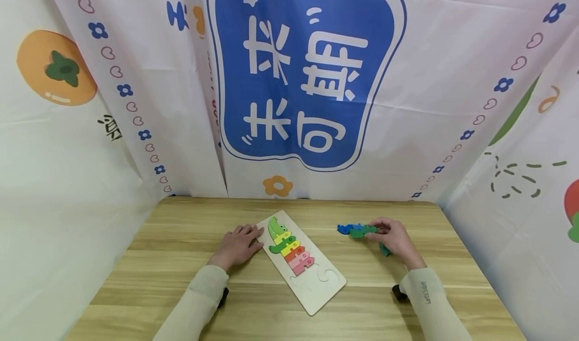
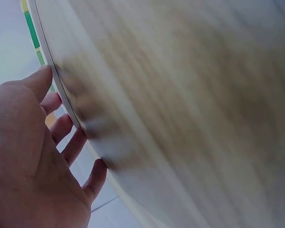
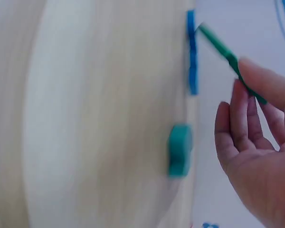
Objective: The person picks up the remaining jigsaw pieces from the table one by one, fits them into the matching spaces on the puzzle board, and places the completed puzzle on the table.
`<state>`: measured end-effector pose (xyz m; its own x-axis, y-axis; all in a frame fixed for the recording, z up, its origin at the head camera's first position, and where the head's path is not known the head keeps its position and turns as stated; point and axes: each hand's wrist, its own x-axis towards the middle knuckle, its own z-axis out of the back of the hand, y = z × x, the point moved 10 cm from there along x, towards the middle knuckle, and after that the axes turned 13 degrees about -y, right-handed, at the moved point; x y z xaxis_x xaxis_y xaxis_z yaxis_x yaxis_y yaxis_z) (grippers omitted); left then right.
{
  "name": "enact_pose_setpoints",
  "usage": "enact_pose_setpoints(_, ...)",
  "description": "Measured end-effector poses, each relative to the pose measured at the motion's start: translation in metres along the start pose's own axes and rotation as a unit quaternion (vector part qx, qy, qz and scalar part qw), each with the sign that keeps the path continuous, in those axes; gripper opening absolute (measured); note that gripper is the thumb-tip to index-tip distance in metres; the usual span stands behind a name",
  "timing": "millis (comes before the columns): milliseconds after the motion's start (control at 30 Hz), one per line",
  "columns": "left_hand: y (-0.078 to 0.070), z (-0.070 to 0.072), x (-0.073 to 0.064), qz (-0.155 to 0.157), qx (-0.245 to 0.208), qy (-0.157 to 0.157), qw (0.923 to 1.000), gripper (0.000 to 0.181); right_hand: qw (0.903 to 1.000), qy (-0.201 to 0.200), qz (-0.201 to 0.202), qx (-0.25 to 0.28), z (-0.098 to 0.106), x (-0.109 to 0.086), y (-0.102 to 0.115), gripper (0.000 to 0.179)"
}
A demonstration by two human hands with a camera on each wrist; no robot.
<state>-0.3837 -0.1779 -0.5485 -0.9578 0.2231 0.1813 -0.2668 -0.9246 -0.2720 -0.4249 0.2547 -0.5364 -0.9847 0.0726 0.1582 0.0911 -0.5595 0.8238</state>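
A pale wooden puzzle board [image 1: 312, 295] lies slantwise on the table, with a crocodile of green, yellow, red and pink pieces [image 1: 289, 245] fitted in it. Carved outlines show on its lower end. My left hand [image 1: 238, 244] rests on the table at the board's left edge, fingertips touching its border. My right hand [image 1: 392, 238] pinches a flat green puzzle piece [image 3: 226, 53] between thumb and fingers, tilted above the table. Beneath and beyond it lies a blue puzzle piece [image 1: 345, 229]. A darker green piece [image 3: 180, 150] lies on the table below the right hand.
The wood-grain table [image 1: 149, 280] reaches back to a printed cloth [image 1: 389, 180] that hangs behind it. More cloth hangs at both sides. A dark strap part [image 1: 400, 293] shows at the right wrist.
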Motion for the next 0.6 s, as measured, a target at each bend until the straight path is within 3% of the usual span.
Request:
enact_pose_setpoints(133, -0.001, 0.001, 0.0, -0.001, 0.003, -0.001, 1.0, 0.051, 0.9982, 0.002, -0.007, 0.06, -0.003, -0.004, 0.017, 0.039)
enact_pose_setpoints(367, 0.001, -0.001, 0.0, 0.003, 0.002, 0.008, 1.0, 0.052, 0.9892, 0.022, -0.035, 0.14, -0.016, -0.01, 0.045, 0.035)
enact_pose_setpoints(600, 0.001, -0.001, -0.001, 0.002, 0.004, 0.008, 1.0, 0.052, 0.9738, 0.068, -0.017, 0.216, -0.035, -0.016, 0.067, 0.039)
